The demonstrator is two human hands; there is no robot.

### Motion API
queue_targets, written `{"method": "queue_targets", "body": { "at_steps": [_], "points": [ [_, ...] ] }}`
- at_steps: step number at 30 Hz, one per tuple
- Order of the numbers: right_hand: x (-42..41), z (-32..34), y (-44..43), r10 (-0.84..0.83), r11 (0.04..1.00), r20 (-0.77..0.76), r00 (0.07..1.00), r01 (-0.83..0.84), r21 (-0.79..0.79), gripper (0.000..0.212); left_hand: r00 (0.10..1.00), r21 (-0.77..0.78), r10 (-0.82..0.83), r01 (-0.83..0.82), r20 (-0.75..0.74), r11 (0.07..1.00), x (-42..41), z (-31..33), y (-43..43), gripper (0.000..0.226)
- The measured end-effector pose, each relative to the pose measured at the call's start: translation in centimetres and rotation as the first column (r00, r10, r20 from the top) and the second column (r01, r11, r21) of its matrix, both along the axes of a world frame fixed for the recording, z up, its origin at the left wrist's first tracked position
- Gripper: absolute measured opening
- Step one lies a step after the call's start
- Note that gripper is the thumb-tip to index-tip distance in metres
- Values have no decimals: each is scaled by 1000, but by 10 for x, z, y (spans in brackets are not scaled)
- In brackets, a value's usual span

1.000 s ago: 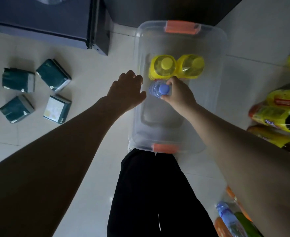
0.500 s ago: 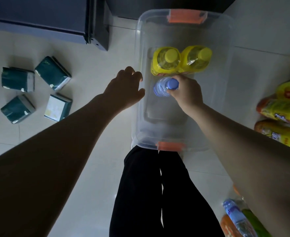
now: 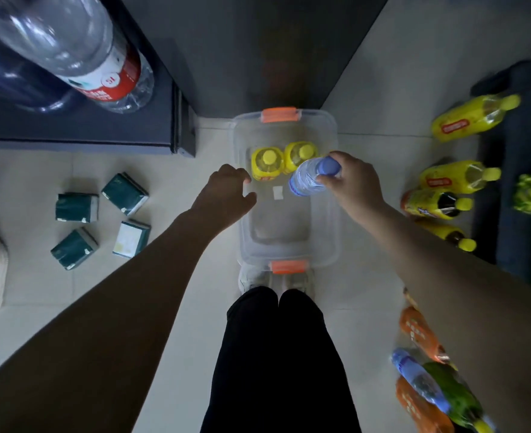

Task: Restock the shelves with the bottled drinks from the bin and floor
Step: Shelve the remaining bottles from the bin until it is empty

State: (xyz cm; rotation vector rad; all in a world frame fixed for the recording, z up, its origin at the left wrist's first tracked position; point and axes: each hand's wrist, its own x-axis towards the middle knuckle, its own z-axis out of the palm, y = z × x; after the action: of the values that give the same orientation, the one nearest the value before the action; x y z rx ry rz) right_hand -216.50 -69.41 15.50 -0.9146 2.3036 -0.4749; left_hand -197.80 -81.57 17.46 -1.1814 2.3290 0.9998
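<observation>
arms: bare, no sleeves | trousers [image 3: 281, 364]: black | shoes [image 3: 254, 278]: pale, laced

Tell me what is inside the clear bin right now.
Inside the clear bin stand two yellow-capped bottles, with a small white tag on its floor. The right hand holds a water bottle above, covering part of the floor.

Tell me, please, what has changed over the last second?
The right hand, gripping the water bottle by its blue cap, has lifted it out of the clear bin, tilted. The left hand stays at the bin's rim, and both yellow bottles remain inside.
</observation>
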Motion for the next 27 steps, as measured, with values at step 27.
{"method": "queue_targets", "body": {
  "at_steps": [27],
  "points": [
    [-109,678,133,-322,848,-247,914,162,-505,41,683,217,62,143,-728,966,-163,504,109,36]
  ]
}}
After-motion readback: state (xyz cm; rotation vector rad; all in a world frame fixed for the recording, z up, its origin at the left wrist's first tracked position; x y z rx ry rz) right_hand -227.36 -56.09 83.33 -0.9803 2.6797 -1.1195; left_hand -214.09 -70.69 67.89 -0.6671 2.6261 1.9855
